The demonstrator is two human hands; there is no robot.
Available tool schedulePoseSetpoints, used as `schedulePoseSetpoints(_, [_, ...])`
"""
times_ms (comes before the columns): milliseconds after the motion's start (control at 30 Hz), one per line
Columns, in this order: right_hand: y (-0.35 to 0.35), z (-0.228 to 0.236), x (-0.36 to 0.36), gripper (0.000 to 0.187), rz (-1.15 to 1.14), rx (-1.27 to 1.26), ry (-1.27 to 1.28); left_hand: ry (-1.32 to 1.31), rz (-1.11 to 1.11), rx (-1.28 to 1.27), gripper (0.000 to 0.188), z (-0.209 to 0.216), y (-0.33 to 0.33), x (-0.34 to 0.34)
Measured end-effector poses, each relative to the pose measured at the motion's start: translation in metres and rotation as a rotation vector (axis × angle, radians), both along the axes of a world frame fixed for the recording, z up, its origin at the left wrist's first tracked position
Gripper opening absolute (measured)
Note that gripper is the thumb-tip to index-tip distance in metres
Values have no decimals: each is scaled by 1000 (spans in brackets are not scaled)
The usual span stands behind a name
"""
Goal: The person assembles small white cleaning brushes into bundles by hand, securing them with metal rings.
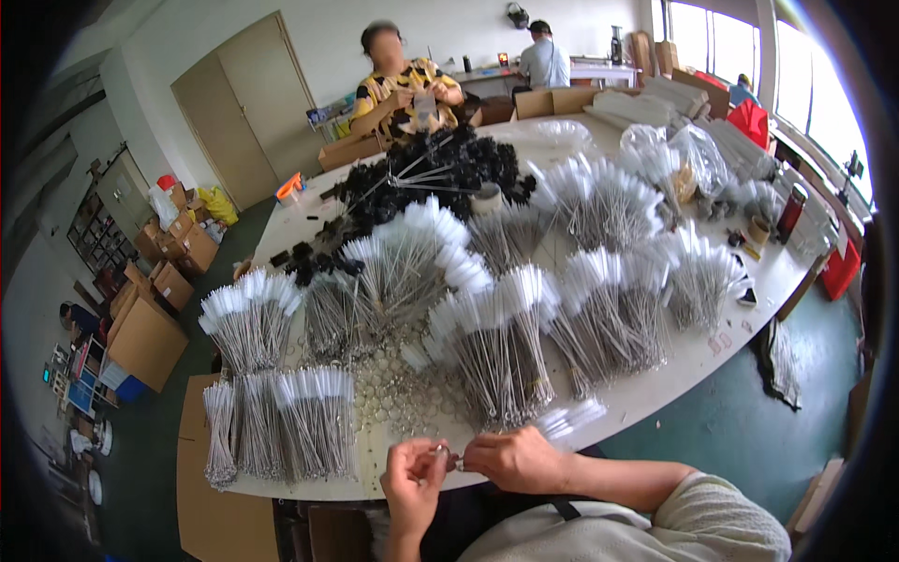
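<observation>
At the table's near edge, my left hand is closed in a pinch on a small shiny metal piece, perhaps a ring. My right hand pinches at the same spot, its fingertips almost touching the left ones; the piece is too small to make out fully. Just beyond my hands, many loose metal rings are scattered on the table. Bundles of thin wire brushes with white bristles and looped ends stand around them. A few white-bristled brushes lie flat beside my right hand.
More brush bundles stand at the left and right. A heap of black bristly pieces covers the far middle, near an orange-handled tool. A dark red bottle stands at the right edge. One person works across the table.
</observation>
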State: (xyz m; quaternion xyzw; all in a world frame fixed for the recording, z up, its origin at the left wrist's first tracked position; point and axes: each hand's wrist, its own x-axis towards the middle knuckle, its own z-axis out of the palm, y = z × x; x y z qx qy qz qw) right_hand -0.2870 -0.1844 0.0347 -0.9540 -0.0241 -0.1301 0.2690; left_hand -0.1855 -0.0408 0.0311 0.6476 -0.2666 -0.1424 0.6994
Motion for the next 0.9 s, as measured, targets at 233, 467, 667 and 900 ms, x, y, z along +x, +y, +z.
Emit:
schedulePoseSetpoints(233, [-12,33,-12,10,46,594,-84,-229,-504,67,14,41,3,34])
schedulePoseSetpoints(467, [-17,40,-25,14,-17,933,62,-234,-619,37,20,56,-14,34])
schedulePoseSetpoints(667, [-19,30,-21,18,-23,1223,267,-480,-384,26,29,47,-19,15])
schedulePoseSetpoints(900, [-14,55,-15,21,-59,1531,26,-983,-168,13,33,51,-18,6])
